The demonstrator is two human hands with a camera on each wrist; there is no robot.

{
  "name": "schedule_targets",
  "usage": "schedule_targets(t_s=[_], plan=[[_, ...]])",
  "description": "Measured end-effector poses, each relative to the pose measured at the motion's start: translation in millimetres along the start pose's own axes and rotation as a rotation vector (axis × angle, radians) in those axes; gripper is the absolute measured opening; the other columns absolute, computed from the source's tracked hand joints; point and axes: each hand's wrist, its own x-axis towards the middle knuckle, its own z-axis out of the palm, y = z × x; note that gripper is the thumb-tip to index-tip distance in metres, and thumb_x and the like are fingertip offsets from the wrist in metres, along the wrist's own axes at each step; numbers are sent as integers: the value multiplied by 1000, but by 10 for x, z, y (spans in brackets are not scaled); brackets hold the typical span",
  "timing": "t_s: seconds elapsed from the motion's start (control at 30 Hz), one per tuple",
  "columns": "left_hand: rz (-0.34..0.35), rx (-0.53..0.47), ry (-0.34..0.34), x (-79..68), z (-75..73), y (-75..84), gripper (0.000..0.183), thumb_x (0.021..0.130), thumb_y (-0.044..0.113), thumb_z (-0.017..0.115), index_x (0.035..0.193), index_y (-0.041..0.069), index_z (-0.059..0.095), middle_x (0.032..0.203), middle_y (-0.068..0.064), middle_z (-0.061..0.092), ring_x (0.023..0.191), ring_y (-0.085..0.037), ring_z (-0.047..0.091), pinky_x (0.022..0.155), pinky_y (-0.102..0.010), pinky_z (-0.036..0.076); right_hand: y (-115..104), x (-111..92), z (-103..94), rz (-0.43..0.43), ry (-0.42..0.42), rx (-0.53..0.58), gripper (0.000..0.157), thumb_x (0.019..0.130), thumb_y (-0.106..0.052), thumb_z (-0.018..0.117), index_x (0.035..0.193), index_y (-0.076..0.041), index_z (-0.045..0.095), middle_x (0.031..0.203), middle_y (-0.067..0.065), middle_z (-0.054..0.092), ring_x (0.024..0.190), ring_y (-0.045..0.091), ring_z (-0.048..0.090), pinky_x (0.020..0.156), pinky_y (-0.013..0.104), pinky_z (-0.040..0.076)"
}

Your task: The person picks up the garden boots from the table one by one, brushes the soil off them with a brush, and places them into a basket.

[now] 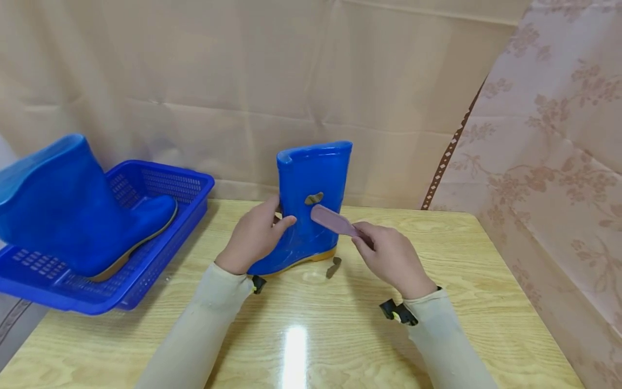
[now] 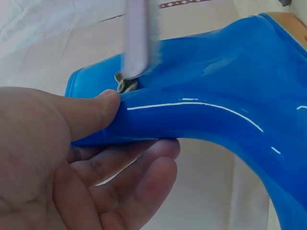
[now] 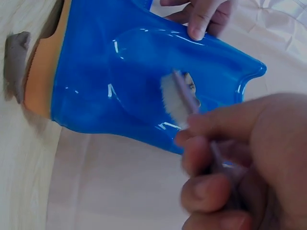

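A blue rubber boot (image 1: pixel 311 175) with a yellow-orange sole stands upright on the table, its toe pointing left. My left hand (image 1: pixel 255 232) grips the shaft from the left, thumb on the near face and fingers behind. In my right hand (image 1: pixel 389 256) is a brush with a pale purple back (image 1: pixel 332 220), held by its handle. Its white bristles (image 3: pixel 172 98) face the boot's side, close below a brownish patch (image 1: pixel 313 198) on the shaft. In the left wrist view the brush (image 2: pixel 136 43) overlaps the edge of that patch and looks blurred.
A grey-brown scrap (image 1: pixel 333 267) lies on the wooden table (image 1: pixel 350 335) near the boot's heel. To the left, a blue perforated plastic basket (image 1: pixel 187 186) holds a second blue boot (image 1: pixel 78 210). Beige cloth (image 1: pixel 233 81) hangs behind the table, and flowered cloth (image 1: pixel 554 135) at the right.
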Motion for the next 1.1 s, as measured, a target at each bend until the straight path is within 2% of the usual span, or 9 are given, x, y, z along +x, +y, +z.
schedule_targets(t_s=[0.1, 0.33, 0.47, 0.57, 0.73, 0.97, 1.1], plan=[[29, 9, 5, -26, -5, 6, 37, 106, 33, 60, 135, 10, 55, 117, -10, 71, 96, -27, 70, 85, -48, 59, -34, -2, -11, -58, 39, -7, 29, 103, -22, 67, 129, -11, 71, 88, 0, 72, 60, 10, 52, 52, 28, 41], [71, 10, -16, -37, -44, 2, 41, 107, 31, 57, 142, 9, 50, 130, -13, 68, 111, -32, 71, 95, -53, 57, -74, 9, -13, -162, 125, 23, 45, 104, -12, 61, 149, -11, 53, 109, 7, 72, 70, 14, 58, 57, 28, 49], [41, -7, -37, -13, -85, -22, 53, 105, 35, 62, 149, 12, 44, 129, -11, 68, 106, -29, 71, 92, -51, 58, -64, 26, 1, -185, 137, 5, 49, 104, -10, 60, 152, -16, 52, 103, 6, 66, 69, 15, 52, 56, 27, 45], [5, -31, -36, 2, -103, -27, 58, 104, 37, 64, 153, 13, 42, 130, -10, 67, 106, -27, 70, 92, -51, 58, -52, 28, 0, -151, 149, 8, 46, 105, -11, 61, 150, -20, 57, 91, 4, 60, 64, 15, 46, 52, 28, 39], [-8, -30, -27, 19, -86, 7, 54, 105, 35, 61, 152, 12, 44, 132, -11, 66, 108, -28, 69, 95, -52, 57, -29, 17, -28, -62, 145, 16, 45, 105, -12, 60, 148, -24, 59, 82, 2, 57, 60, 14, 43, 51, 29, 37], [-23, -14, -33, 23, -60, 26, 52, 107, 35, 58, 151, 12, 45, 134, -11, 66, 108, -29, 69, 95, -53, 56, -6, 5, -64, 8, 103, -2, 43, 102, -12, 62, 144, -22, 63, 79, 2, 57, 59, 16, 44, 50, 30, 36], [-26, -9, -29, 27, -43, 1, 50, 107, 36, 56, 150, 12, 45, 134, -12, 66, 108, -30, 70, 95, -53, 56, -4, -9, -70, 9, 78, -25, 41, 100, -11, 63, 140, -19, 67, 80, 1, 59, 60, 15, 45, 51, 30, 35]])
